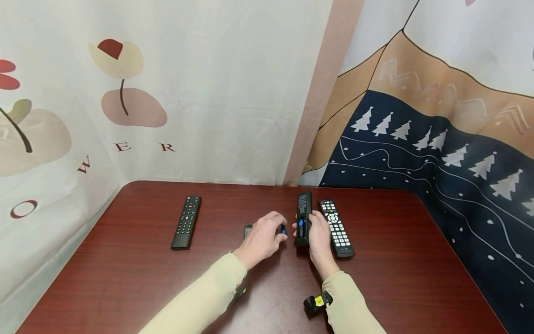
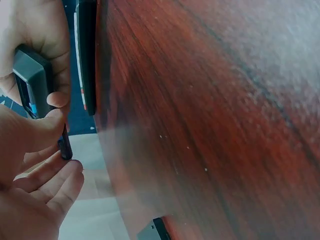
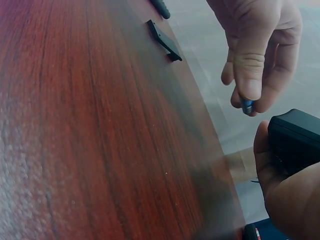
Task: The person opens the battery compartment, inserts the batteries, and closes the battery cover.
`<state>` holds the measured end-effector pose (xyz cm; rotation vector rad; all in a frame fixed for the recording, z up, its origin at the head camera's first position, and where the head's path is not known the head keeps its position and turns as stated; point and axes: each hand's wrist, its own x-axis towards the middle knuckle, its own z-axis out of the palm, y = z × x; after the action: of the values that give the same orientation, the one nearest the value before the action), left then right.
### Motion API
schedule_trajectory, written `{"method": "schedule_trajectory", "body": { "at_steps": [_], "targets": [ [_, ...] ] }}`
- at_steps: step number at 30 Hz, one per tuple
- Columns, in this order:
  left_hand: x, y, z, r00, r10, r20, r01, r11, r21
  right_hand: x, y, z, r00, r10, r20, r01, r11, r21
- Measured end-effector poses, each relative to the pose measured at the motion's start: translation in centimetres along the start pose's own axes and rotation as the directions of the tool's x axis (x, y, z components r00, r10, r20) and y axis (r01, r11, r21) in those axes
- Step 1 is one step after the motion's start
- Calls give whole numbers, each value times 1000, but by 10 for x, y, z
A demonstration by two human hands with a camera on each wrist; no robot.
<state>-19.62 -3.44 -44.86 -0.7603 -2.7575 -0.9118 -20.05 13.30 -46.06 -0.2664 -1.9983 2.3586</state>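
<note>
My right hand (image 1: 319, 236) grips a black remote control (image 1: 304, 204), held with its back toward me and its battery compartment uncovered. A blue battery (image 1: 301, 226) shows inside that compartment. Just left of the remote, my left hand (image 1: 262, 237) pinches a second, small blue battery (image 3: 247, 106) between thumb and fingers, its end poking out past the thumb tip. A gap separates this battery from the remote in the right wrist view. Partly hidden behind the left hand, a black battery cover (image 3: 164, 41) lies on the table.
A black remote with pale buttons (image 1: 342, 236) lies close to the right of my right hand. Farther left lies another black remote (image 1: 187, 223), buttons up. The reddish-brown table (image 1: 137, 278) meets printed curtains (image 1: 233, 93) along its far edge.
</note>
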Motion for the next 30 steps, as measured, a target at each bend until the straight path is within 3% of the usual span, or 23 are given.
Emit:
{"method": "schedule_trajectory", "body": {
  "at_steps": [19, 30],
  "targets": [
    [1, 12, -2, 998, 27, -53, -32, 995, -94, -2, 1, 1, 1000, -2, -5, 2, 999, -38],
    [2, 19, -3, 997, 54, -53, -60, 992, -110, -2, 1, 2, 998, -22, -59, 12, 986, -169]
  ]
}}
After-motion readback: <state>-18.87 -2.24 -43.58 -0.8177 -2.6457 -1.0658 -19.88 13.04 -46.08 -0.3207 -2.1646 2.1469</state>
